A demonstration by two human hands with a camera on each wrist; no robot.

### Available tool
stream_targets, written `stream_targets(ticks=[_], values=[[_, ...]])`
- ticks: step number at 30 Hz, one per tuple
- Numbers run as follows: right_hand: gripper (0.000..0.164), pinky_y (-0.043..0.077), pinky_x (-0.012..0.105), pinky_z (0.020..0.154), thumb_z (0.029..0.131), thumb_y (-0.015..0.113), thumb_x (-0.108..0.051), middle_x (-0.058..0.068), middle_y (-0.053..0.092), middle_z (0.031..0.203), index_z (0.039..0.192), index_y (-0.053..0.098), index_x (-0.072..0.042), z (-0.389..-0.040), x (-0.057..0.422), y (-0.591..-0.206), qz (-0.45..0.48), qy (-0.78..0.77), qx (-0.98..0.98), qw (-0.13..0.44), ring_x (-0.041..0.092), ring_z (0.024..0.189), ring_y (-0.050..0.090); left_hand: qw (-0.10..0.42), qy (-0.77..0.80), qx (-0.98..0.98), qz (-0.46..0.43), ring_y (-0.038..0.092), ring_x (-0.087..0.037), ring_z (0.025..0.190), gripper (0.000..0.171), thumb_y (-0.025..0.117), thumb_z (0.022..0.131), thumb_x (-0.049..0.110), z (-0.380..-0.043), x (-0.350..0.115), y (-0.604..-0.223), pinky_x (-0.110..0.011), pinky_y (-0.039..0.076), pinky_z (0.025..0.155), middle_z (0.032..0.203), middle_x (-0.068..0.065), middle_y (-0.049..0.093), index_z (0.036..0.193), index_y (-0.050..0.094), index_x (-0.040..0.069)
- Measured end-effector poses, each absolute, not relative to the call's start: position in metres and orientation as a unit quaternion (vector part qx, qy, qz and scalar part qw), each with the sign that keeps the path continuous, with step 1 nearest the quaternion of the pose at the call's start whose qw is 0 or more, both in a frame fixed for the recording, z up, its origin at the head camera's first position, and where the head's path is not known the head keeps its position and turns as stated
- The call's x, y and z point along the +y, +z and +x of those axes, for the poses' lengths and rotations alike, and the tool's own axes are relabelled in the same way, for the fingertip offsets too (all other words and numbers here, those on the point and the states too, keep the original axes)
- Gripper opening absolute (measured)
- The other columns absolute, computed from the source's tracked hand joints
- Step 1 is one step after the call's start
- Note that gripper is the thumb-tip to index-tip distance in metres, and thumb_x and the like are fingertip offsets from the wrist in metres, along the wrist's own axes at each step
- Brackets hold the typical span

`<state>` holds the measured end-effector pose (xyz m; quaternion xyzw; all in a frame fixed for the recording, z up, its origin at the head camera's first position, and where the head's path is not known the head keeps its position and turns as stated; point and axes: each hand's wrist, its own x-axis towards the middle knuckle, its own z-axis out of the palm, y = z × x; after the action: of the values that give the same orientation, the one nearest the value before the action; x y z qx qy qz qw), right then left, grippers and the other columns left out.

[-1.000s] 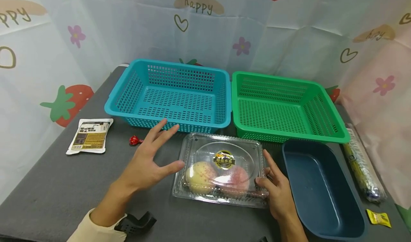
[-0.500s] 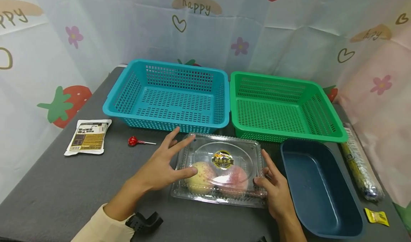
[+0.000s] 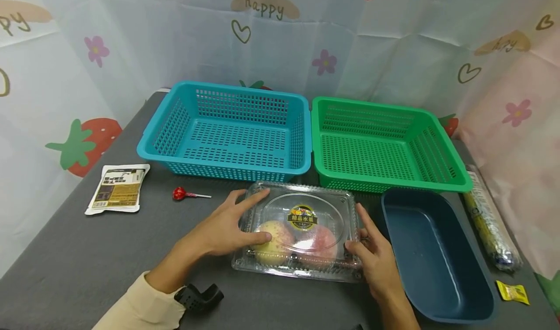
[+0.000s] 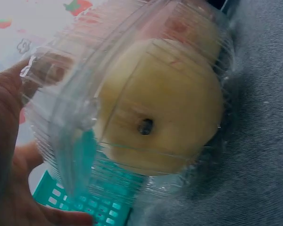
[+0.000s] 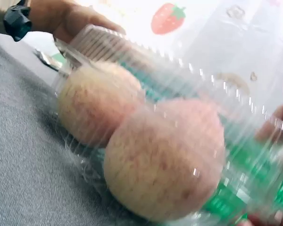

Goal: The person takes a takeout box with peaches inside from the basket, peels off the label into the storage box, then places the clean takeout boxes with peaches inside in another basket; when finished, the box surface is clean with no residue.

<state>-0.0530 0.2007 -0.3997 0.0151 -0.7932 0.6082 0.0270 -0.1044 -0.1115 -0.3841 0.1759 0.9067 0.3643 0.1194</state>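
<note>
A clear plastic clamshell box (image 3: pixel 325 208) with a round gold-and-black label lies in the middle of the table. Inside sit two peaches, a yellowish one (image 3: pixel 269 252) and a pinker one (image 3: pixel 321 240); both appear large through the plastic in the right wrist view. My left hand (image 3: pixel 225 230) grips the box's left side, thumb and index finger reaching over the lid. At the opposite edge my right hand (image 3: pixel 376 259) holds the box, its thumb on the lid's corner. In the left wrist view, the yellowish peach (image 4: pixel 170 99) shows close up behind the clear wall.
Behind the box stand a blue basket (image 3: pixel 227 167) and a green basket (image 3: pixel 393 186). A dark blue tub (image 3: pixel 442 267) is at right, near a long wrapped package (image 3: pixel 494 228) and a yellow wrapped candy (image 3: pixel 513 292). A red lollipop (image 3: pixel 179 193) and flat pouch (image 3: pixel 118 189) lie left.
My left hand has moved right and closed onto the left side of the box, uncovering the lollipop's stick. The right hand stays at the right edge.
</note>
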Motion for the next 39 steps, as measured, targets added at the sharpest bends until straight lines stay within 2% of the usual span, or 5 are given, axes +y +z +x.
stream_targets(ticks=[4,9,19,28,39], values=[[0.075,0.04,0.033,0.065,0.09,0.062,-0.01,0.013,0.044,0.104,0.154,0.027,-0.028,-0.049,0.198,-0.382,-0.029,0.481,-0.876,0.028,0.019,0.079,0.045,0.128,0.365,0.904,0.181,0.051,-0.027,0.098,0.093,0.073,0.073,0.061,-0.106,-0.112,-0.382,-0.047,0.046,0.076,0.12,-0.01,0.043,0.151,0.026,0.043],[0.076,0.043,0.042,0.071,0.092,0.062,-0.027,0.016,0.044,0.118,0.155,0.022,-0.025,-0.046,0.197,-0.349,-0.046,0.35,-0.935,0.034,0.025,0.096,0.048,0.128,0.393,0.89,0.192,0.047,-0.023,0.083,0.094,0.077,0.073,0.051,-0.108,-0.114,-0.382,-0.039,0.043,0.07,0.102,-0.008,0.043,0.153,0.029,0.035],[0.063,0.047,0.04,0.069,0.09,0.068,-0.025,0.01,0.05,0.107,0.148,0.042,-0.017,-0.067,0.198,-0.307,0.097,0.32,-0.939,0.076,0.023,0.086,0.048,0.15,0.478,0.845,0.185,0.044,-0.027,0.09,0.098,0.084,0.07,0.038,-0.111,-0.115,-0.385,-0.042,0.043,0.079,0.106,-0.015,0.04,0.152,0.031,0.028],[0.06,0.043,0.037,0.067,0.088,0.073,-0.021,0.007,0.053,0.104,0.142,0.05,-0.014,-0.093,0.184,-0.306,0.215,0.293,-0.931,0.032,0.02,0.085,0.049,0.171,0.49,0.836,0.179,0.044,-0.029,0.095,0.1,0.085,0.069,0.037,-0.112,-0.115,-0.386,-0.043,0.043,0.082,0.11,-0.016,0.04,0.152,0.031,0.031],[0.051,0.047,0.038,0.069,0.089,0.07,-0.019,0.007,0.057,0.108,0.138,0.055,-0.013,-0.116,0.164,-0.316,0.268,0.293,-0.917,-0.039,0.025,0.094,0.056,0.18,0.514,0.818,0.186,0.042,-0.033,0.111,0.099,0.086,0.068,0.037,-0.112,-0.115,-0.389,-0.051,0.039,0.092,0.129,-0.017,0.037,0.151,0.032,0.037]])
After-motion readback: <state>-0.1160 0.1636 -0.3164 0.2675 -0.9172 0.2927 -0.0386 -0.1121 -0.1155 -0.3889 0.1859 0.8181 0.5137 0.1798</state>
